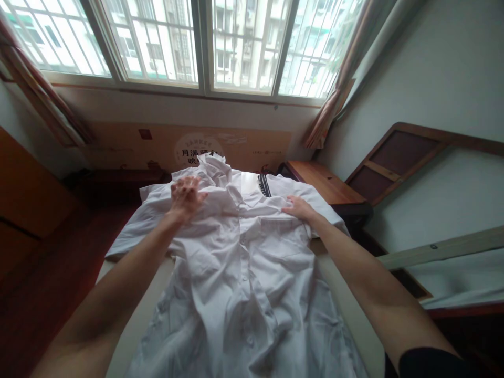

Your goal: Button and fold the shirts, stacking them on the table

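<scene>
A white button-up shirt [212, 252] lies spread front side up over a pale table [132, 310], its surface wrinkled and its collar bunched at the far end. On the upper left part of the shirt rests my left hand [187, 197], fingers apart and slightly blurred. My right hand [300, 208] lies on the shirt's right side above the chest pocket, its fingers spread on the cloth. A black-and-white striped piece [264, 185] shows near the collar. Neither hand visibly grips the fabric.
Beyond the table's far end are a low wall with a printed banner [244, 147] and a barred window [244, 47]. A wooden cabinet [323, 181] stands at the right back, with a wooden frame [409, 152] beside it.
</scene>
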{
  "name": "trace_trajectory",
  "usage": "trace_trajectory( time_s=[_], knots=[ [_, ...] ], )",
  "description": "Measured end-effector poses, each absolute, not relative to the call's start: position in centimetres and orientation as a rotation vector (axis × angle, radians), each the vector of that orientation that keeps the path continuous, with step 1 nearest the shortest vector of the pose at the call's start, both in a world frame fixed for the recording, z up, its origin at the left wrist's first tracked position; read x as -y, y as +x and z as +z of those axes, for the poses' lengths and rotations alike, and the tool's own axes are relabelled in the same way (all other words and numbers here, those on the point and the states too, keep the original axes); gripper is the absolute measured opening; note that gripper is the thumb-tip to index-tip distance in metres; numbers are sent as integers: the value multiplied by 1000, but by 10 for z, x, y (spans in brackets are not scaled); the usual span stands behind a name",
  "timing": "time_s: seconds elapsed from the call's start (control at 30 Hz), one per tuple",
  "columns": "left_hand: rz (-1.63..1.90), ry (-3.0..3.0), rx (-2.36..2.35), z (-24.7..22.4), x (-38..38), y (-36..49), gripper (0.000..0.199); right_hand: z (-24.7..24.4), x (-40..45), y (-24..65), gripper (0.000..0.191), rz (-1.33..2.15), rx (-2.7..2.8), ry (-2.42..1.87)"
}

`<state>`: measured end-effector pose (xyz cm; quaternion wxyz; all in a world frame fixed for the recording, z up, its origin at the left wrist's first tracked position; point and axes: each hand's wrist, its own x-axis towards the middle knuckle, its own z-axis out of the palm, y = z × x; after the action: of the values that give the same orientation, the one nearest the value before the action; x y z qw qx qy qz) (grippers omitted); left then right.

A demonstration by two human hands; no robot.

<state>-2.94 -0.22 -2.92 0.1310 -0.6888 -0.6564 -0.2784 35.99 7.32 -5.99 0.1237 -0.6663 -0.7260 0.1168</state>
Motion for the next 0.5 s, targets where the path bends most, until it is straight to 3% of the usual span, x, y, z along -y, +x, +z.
trace_trajectory(
  time_s=[0.13,0.3,0.5],
  knots=[
    [-652,-2043,2125,-29,-18,-59,41,-58,-72,368,49,499,1838,-1937],
    [-666,-2041,2004,-40,-14,-65,30,-36,-72,380,15,1043,1745,-1788],
    [-1069,-1930,1820,-27,-17,-77,27,23,-71,383,20,1214,1573,-1505]
  ],
)
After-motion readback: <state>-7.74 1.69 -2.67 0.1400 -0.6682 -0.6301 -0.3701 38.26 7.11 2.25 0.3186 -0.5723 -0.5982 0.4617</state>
